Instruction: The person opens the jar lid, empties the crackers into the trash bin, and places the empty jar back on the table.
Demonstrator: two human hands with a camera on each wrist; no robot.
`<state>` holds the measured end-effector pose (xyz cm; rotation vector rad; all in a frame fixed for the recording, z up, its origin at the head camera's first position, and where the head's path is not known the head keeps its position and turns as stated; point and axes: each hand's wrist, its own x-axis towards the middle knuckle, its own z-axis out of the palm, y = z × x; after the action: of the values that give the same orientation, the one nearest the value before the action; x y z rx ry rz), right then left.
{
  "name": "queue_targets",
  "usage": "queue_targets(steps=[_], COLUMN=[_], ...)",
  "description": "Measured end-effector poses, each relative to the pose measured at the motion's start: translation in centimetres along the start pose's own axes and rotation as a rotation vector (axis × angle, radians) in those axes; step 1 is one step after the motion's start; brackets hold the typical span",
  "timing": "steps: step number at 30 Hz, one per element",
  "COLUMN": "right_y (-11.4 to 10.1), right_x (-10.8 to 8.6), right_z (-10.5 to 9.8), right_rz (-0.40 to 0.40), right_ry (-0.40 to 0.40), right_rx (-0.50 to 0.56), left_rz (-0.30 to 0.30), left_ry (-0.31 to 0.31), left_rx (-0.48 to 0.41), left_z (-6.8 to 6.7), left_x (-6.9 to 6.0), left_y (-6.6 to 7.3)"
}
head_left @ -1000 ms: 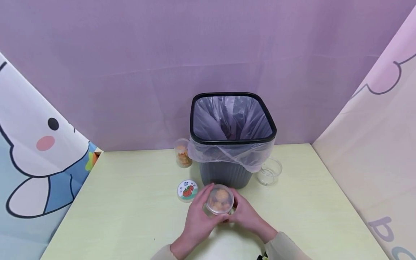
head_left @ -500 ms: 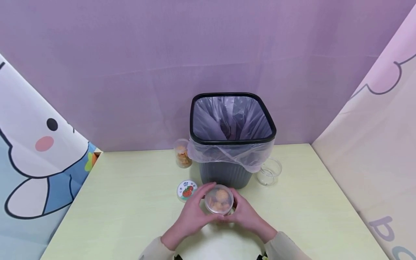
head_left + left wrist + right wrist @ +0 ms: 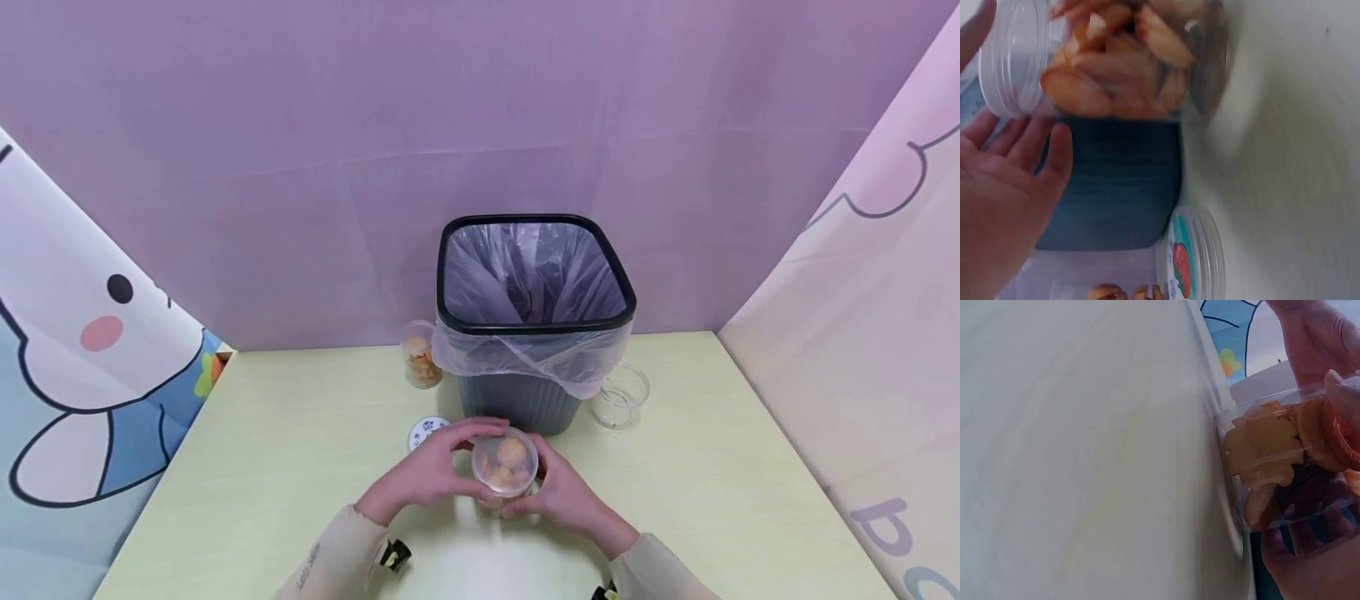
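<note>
A clear plastic jar of orange-brown cookies [image 3: 1122, 75] stands upright in front of the bin, its base at or close to the tabletop. On top is a translucent round lid [image 3: 505, 462]. My left hand [image 3: 423, 475] spans this lid from the left, fingers at the far edge and thumb at the near edge, with a gap between palm and jar. From the right, my right hand [image 3: 566, 496] grips the jar's body, thumb in front and fingers round the back. Partly behind my left hand lies a loose lid with a tomato label [image 3: 1192, 256].
A grey bin with a black rim [image 3: 536, 327] and a plastic liner stands just behind the jar. A second clear jar with cookies [image 3: 422, 358] is to the bin's left. A clear round container [image 3: 621, 396] stands on its right. Purple cloth [image 3: 322, 175] hangs behind.
My left hand has swung clockwise around the lid, its wrist and forearm moving left and up. It now partly covers the tomato-label lid. The right hand and the jar have hardly moved.
</note>
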<state>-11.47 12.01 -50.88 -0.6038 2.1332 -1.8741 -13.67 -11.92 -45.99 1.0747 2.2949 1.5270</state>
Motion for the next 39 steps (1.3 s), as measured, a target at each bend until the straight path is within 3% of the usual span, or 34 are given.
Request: queue_targets(steps=[8,14,20,32,39], right_y=[0.0,0.0,-0.2,-0.1,0.0], right_x=[0.0,0.0,0.0,0.0,0.0], right_z=[-0.1,0.0,-0.1,0.0,0.0], right_rz=[-0.006,-0.008,-0.006,0.002,-0.004], right_ry=[-0.004,-0.007,-0.004,0.000,0.001], right_rx=[-0.003,-0.012,-0.010,0.006,-0.001], left_rz=[0.047,0.036,0.061,-0.012,-0.041], left_ry=[-0.145,-0.160,-0.121,0.016,0.131], left_rx=[-0.157,-0.200,-0.200,-0.135,-0.072], left_z=[-0.6,-0.7,-0.4,0.8,1.8], left_x=[1.1,1.3,1.1,0.2,-0.2], left_y=[-1.4,-1.7,-1.7,-0.9,-0.1])
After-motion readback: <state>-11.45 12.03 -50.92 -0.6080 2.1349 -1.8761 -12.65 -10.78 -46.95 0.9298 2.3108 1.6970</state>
